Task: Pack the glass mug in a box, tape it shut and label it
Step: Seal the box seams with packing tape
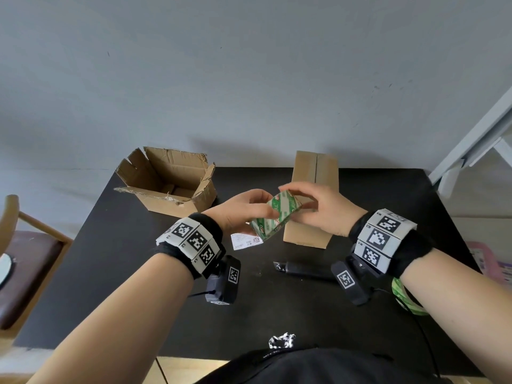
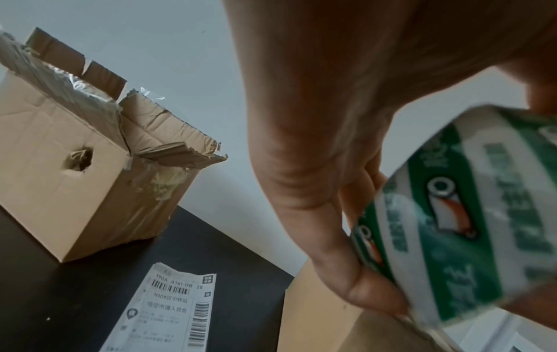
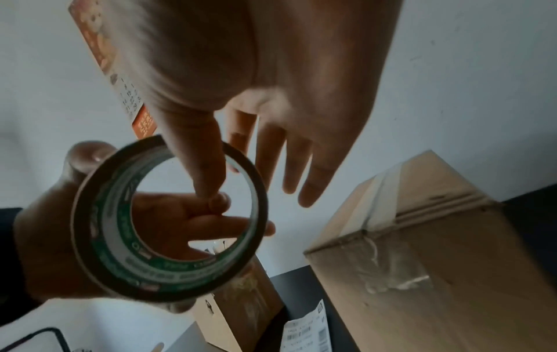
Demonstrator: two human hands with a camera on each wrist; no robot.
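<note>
Left hand (image 1: 243, 210) grips green-white tape roll (image 1: 274, 214) above black table (image 1: 124, 245), fingers through core. Right hand (image 1: 324, 209) fingers nearly straight, thumb and fingertips touching roll's outer face. Closed box (image 1: 313, 195) upright behind roll, flaps shut; mug unseen. Torn open box (image 1: 169, 184) far left, contents unclear. Label (image 1: 246, 241) flat between boxes.

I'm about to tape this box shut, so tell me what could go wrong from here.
1. The left hand grips the tape roll in mid-air while the right hand picks at it; the free end could be hard to find, or the roll might slip.
2. The closed box stands unheld and could shift.
3. The knife lies beneath the right wrist.
</note>
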